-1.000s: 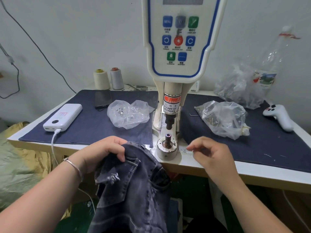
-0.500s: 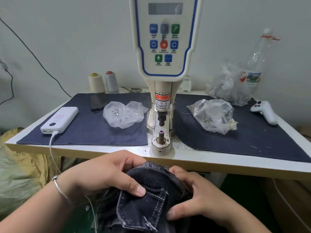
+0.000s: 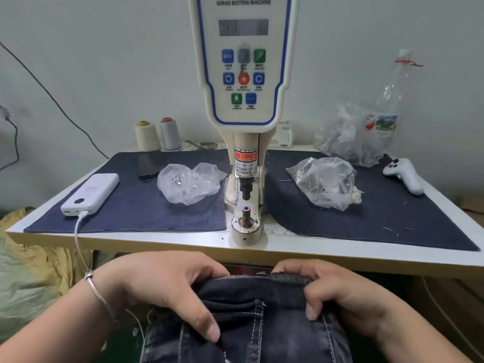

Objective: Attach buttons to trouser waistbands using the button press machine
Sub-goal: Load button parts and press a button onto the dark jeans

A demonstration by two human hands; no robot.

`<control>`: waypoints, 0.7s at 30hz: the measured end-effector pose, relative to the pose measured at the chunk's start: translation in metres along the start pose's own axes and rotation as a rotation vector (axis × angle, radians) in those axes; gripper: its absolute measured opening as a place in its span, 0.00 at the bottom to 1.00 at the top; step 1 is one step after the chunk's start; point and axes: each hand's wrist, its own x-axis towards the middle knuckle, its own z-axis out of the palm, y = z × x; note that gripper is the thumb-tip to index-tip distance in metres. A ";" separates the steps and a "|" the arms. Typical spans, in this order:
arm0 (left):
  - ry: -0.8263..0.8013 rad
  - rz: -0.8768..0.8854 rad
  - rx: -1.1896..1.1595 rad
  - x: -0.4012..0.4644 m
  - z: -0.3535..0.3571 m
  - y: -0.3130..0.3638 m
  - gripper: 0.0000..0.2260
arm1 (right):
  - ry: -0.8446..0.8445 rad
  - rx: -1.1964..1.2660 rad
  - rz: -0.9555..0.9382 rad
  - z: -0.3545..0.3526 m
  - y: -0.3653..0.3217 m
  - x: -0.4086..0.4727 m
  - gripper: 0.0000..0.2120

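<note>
Dark denim trousers (image 3: 251, 318) lie in my lap below the table's front edge, waistband uppermost and stretched sideways. My left hand (image 3: 162, 286) grips the waistband's left part, thumb on top and fingers curled behind the edge. My right hand (image 3: 337, 292) grips the right part the same way. The white servo button machine (image 3: 243, 74) stands at the table's middle, its black punch (image 3: 245, 188) raised above the round lower die (image 3: 245, 224). A clear bag with metal buttons (image 3: 188, 183) lies left of the machine, another bag of parts (image 3: 323, 182) right of it.
A white power bank (image 3: 91, 193) with a cable sits at the left on dark cloth (image 3: 131, 205). A phone (image 3: 150, 163), two thread cones (image 3: 157, 134), a crumpled bag with a plastic bottle (image 3: 387, 100) and a white handheld controller (image 3: 404, 174) lie toward the back and right.
My right hand came off the table edge and took hold of the waistband. Both hands then pulled the waistband out flat and wider apart in my lap.
</note>
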 end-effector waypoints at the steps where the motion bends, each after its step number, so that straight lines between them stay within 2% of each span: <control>1: -0.002 -0.034 0.042 0.002 -0.002 -0.001 0.18 | 0.025 -0.004 0.019 -0.001 -0.002 0.002 0.26; 3: 0.021 -0.059 0.069 0.005 -0.007 -0.002 0.19 | 0.080 0.024 0.026 -0.004 -0.007 0.005 0.25; 6: 0.099 -0.001 -0.015 0.012 -0.016 -0.002 0.19 | 0.131 0.047 -0.012 -0.012 -0.025 0.012 0.21; 11: 0.340 0.023 -0.177 0.034 -0.037 -0.008 0.24 | 0.293 -0.080 0.008 -0.037 -0.055 0.039 0.18; 14: 0.491 0.005 -0.203 0.048 -0.048 -0.009 0.13 | 0.355 -0.076 0.021 -0.050 -0.065 0.060 0.17; 16: 0.534 0.003 -0.183 0.053 -0.056 -0.011 0.10 | 0.374 -0.097 0.013 -0.057 -0.068 0.071 0.16; 17: 0.539 0.005 -0.164 0.055 -0.059 -0.012 0.10 | 0.386 -0.106 0.004 -0.060 -0.069 0.076 0.16; 21: 0.566 0.034 -0.121 0.060 -0.070 -0.013 0.23 | 0.500 -0.174 -0.077 -0.072 -0.066 0.092 0.15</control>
